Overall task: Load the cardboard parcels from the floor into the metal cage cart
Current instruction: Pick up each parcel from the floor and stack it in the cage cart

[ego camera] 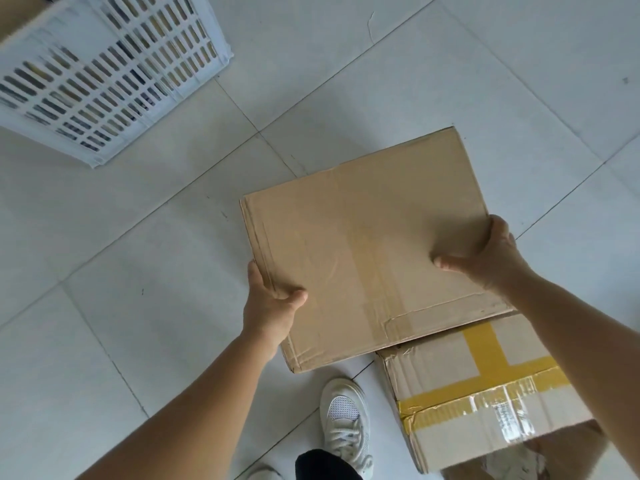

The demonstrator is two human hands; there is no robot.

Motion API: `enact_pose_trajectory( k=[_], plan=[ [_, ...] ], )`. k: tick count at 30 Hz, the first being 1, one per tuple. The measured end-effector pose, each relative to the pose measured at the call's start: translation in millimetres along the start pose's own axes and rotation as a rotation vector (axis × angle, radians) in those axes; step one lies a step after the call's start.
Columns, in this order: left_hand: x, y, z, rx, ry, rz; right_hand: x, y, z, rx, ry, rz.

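Observation:
A large plain cardboard parcel (367,244) fills the middle of the head view, its flat top sealed with clear tape. My left hand (268,306) grips its left edge, thumb on top. My right hand (491,254) grips its right edge, thumb on top as well. The parcel's near right corner overlaps a second cardboard parcel (485,393) with yellow tape, which sits on the floor at the lower right. Whether the held parcel is off the floor I cannot tell. No metal cage cart is in view.
A white slotted plastic crate (104,71) stands at the upper left on the pale tiled floor (121,271). My foot in a white sneaker (346,420) is just below the held parcel, beside the taped parcel.

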State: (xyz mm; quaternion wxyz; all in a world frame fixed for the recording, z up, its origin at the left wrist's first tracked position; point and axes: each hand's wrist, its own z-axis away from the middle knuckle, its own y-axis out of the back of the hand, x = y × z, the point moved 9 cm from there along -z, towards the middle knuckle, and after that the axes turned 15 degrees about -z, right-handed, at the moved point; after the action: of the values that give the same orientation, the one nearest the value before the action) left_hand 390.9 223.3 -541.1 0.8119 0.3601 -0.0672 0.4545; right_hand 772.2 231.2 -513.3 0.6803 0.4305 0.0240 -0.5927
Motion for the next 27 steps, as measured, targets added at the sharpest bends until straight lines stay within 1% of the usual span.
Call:
enact_pose_trajectory(
  k=[5,15,18,21,27],
  plan=[
    [15,69,43,0.095,-0.028,0.097,-59,2,51,-0.008,0.093,-0.071],
    [50,255,181,0.298,-0.118,0.260,-193,14,208,-0.077,0.209,-0.177],
    [50,312,227,0.356,-0.126,0.295,-245,19,261,-0.102,0.258,-0.177],
    [46,371,281,0.422,-0.127,0.348,-307,26,320,-0.139,0.353,-0.153],
    [34,483,388,0.645,-0.124,0.431,-422,30,437,-0.206,0.559,-0.115]
  ],
)
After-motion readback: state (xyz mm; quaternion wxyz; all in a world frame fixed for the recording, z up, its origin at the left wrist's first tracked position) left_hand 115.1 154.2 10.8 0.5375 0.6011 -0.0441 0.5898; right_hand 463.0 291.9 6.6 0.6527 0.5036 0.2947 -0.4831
